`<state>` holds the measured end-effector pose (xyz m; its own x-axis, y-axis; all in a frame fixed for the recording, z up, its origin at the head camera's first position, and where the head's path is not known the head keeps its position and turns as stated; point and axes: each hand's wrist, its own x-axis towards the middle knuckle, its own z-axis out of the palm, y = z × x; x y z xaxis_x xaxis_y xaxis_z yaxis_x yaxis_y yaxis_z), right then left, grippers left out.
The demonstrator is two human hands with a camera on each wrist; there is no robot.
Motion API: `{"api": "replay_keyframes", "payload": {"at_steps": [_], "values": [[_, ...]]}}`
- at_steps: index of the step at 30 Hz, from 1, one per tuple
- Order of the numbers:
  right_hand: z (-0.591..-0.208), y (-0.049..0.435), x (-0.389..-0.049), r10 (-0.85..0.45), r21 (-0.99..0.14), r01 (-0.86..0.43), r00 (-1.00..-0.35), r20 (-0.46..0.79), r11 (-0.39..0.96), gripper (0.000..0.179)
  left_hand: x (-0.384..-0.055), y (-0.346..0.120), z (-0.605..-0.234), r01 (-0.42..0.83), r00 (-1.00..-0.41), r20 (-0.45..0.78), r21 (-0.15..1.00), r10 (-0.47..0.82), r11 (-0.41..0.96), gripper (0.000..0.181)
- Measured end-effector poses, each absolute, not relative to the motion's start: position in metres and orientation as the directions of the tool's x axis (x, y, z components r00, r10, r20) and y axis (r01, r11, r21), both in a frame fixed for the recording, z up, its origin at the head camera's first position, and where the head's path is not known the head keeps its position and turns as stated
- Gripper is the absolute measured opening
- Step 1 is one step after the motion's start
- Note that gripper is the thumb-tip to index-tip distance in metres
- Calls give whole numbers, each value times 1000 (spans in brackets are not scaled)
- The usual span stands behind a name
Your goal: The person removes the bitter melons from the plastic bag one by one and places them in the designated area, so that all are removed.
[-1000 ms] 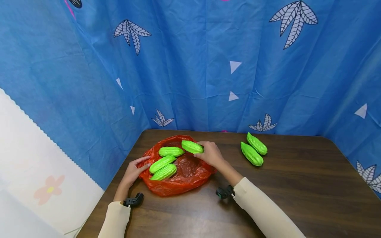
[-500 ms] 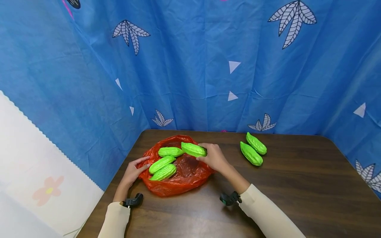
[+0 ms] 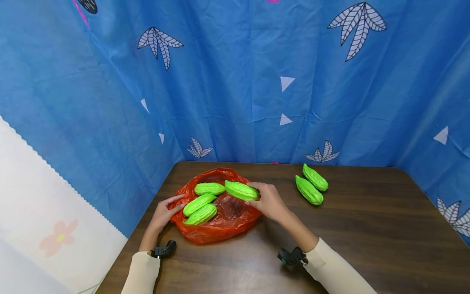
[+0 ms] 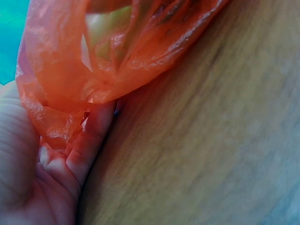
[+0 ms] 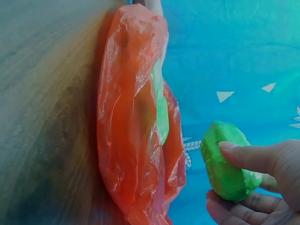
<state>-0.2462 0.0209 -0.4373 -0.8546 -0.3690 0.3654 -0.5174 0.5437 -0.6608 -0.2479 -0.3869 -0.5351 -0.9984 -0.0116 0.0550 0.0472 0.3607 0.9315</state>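
Note:
In the head view my right hand [image 3: 269, 200] grips the right end of a bright green bitter melon [image 3: 240, 190] above the right part of an open red plastic bag [image 3: 220, 234]. The right wrist view shows thumb and fingers around this bitter melon [image 5: 225, 164], apart from the bag [image 5: 126, 117]. My left hand [image 3: 162, 213] holds the bag's left rim, its thumb towards the inside. Thin plastic [image 4: 61, 117] lies between thumb and fingers in the left wrist view. Inside the bag lie three more bitter melons [image 3: 200, 205], ridged and green.
Two bitter melons [image 3: 309, 190] lie side by side on the brown wooden table [image 3: 367, 228], right of the bag. A blue patterned curtain [image 3: 235, 81] hangs behind the table, with a white cloth [image 3: 47, 212] at the left.
My right hand has moved slightly right and towards me, with the bitter melon in its grip. The left hand stays at the bag's rim. The view has shifted slightly.

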Motion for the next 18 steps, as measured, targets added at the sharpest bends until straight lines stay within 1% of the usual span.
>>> {"api": "replay_keyframes", "payload": {"at_steps": [5, 11, 18], "values": [[-438, 27, -238, -372, -648, -533, -845, 383, 544, 52, -247, -387, -535, 43, -999, 51, 932, -12, 360, 51], [-440, 35, -231, -344, -658, -516, -856, 385, 548, 51, -247, -387, -534, 43, -999, 51, 927, -10, 373, 51], [-442, 46, -224, -331, -642, -513, -858, 392, 569, 51, -248, -387, -535, 43, -998, 53, 921, -16, 387, 52]]}}
